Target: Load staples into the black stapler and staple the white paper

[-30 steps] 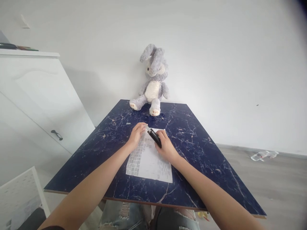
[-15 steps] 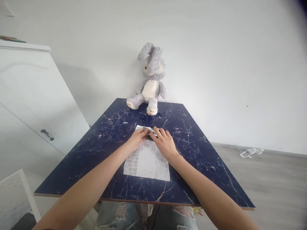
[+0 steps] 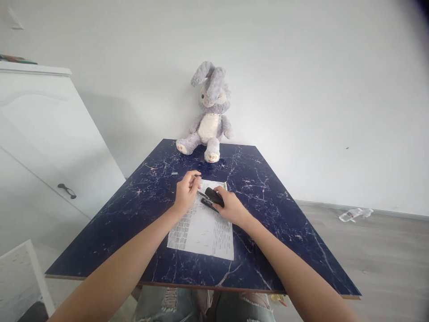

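A black stapler (image 3: 213,196) lies slantwise over the far part of a printed paper sheet (image 3: 201,237), its long axis running from about ten o'clock at the front to four o'clock at the rear. Its parts are spread at the front, so it gapes toward ten o'clock. The right hand (image 3: 233,208) grips its rear end from the four o'clock side. The left hand (image 3: 185,193) is just beside the stapler's front, at nine to ten o'clock, fingers curled close to the thumb; whether it holds anything I cannot tell. The sheet's long axis runs roughly twelve to six on the dark blue table (image 3: 278,232). A small pale strip (image 3: 174,173) lies at eleven o'clock from the sheet, and a plush rabbit (image 3: 210,127) sits at twelve. At ten o'clock a white cabinet (image 3: 43,134) stands closed, its contents hidden. On the floor at three o'clock lies a clear plastic item (image 3: 351,214), too indistinct to show any contents.
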The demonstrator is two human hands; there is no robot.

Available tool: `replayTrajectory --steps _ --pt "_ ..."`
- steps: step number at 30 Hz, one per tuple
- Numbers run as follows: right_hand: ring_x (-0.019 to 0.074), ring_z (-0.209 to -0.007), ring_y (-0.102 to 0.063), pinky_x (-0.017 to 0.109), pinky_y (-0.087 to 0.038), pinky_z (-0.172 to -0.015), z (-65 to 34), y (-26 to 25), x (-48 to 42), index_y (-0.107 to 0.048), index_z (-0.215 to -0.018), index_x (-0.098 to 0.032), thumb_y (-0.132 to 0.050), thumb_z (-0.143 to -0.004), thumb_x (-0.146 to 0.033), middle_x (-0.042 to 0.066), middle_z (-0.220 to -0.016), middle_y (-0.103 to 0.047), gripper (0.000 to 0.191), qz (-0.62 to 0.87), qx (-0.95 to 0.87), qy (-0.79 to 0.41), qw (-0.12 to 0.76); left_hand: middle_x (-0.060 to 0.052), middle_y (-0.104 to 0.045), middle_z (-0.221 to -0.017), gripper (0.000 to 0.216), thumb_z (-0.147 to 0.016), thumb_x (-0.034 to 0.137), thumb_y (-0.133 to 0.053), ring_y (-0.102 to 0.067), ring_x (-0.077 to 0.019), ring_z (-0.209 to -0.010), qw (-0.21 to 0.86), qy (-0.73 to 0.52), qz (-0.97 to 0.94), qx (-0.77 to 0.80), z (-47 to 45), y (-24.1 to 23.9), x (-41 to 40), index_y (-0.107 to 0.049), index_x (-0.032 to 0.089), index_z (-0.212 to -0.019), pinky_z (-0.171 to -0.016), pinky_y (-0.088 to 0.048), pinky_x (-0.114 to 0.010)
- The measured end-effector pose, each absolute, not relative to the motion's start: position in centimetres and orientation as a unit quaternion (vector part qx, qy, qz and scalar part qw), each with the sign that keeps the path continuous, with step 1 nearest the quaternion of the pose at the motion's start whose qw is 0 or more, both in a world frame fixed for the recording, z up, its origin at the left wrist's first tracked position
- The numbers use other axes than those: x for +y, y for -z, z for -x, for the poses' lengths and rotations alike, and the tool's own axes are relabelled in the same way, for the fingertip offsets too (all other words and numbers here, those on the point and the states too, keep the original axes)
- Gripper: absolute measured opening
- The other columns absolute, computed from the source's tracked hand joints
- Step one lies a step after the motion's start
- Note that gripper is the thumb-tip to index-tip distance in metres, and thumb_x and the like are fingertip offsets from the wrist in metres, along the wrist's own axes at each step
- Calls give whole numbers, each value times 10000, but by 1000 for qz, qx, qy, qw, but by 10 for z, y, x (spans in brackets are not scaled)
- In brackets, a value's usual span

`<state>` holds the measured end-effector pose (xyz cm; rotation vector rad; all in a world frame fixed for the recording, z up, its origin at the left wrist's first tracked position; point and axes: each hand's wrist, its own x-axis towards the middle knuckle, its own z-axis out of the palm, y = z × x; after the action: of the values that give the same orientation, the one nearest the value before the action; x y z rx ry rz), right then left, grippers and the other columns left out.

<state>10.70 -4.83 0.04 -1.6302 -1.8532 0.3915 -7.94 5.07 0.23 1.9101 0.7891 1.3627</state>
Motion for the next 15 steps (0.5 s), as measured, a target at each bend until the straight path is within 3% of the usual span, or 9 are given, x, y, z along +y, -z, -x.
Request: replayTrajectory --steps 4,9,12,15 --pt "255 -1024 -652 363 -537 -811 -108 -10 -49 -603 -1315 -237 -781 -868 -392 108 -1240 -687 505 524 -724 -129 430 13 -666 -777 210 -1026 383 -537 -664 -138 -665 306 -460 -813 184 76 5 39 -555 226 -1164 -655 -482 -240" --pt "194 -801 -672 349 -553 -794 -102 -15 -52 -740 -1143 -262 -728 -931 -361 44 -953 -750 234 452 -718 -110 518 10 -680 -790 114 -1052 324 -494 -665 -125 -652 299 -451 -829 142 69 10 32 -498 215 -1087 -613 -462 -217" --pt "193 -795 -678 346 -553 -801 -101 -14 -51 -765 -1105 -252 -680 -958 -309 44 -934 -757 180 459 -708 -80 531 25 -674 -748 160 -1051 351 -493 -645 -121 -606 288 -438 -841 135 71 8 34 -496 212 -1132 -596 -452 -214" --pt "186 -755 -671 330 -548 -763 -121 -8 -43 -787 -1067 -234 -659 -942 -272 48 -925 -769 184 508 -676 -44 532 24 -682 -728 215 -1050 367 -473 -645 -132 -608 211 -441 -851 190 83 4 55 -535 210 -1184 -627 -467 -225"
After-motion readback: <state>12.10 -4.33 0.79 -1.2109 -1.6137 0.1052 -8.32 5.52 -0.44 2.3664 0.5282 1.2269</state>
